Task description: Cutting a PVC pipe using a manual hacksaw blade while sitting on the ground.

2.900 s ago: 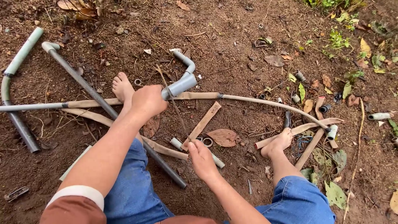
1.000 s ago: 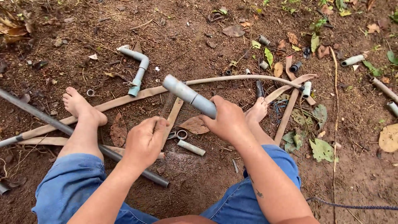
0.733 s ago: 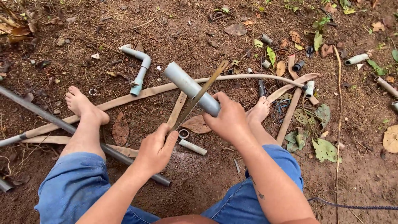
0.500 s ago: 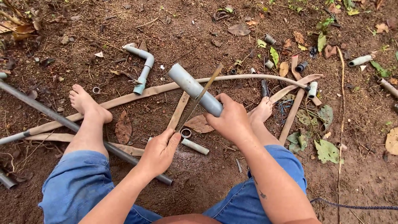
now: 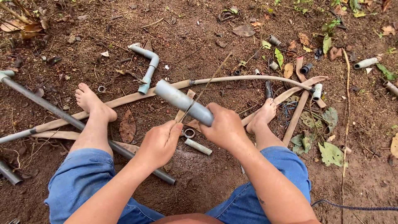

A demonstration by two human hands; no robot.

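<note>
My right hand (image 5: 224, 126) grips a short grey plastic pipe (image 5: 178, 99) by its near end, and the pipe points up and to the left above the ground. My left hand (image 5: 159, 141) pinches the lower end of a thin brown stick (image 5: 207, 85) that slants up to the right across the pipe. Below the hands lie a small pale pipe stub (image 5: 198, 146) and a metal ring (image 5: 189, 133) on the dirt. My bare feet (image 5: 89, 101) rest on the soil at either side.
A long dark pipe (image 5: 58, 114) runs diagonally under my left leg. A flat tan hose (image 5: 248, 78) curves across the ground. A grey elbow pipe (image 5: 147, 68) lies behind. Short pipe pieces (image 5: 367, 62), wooden strips (image 5: 296, 114) and dry leaves are scattered at the right.
My right hand has lifted the grey pipe off the ground and holds it up. My left hand has picked up the thin stick and brought it close against the pipe.
</note>
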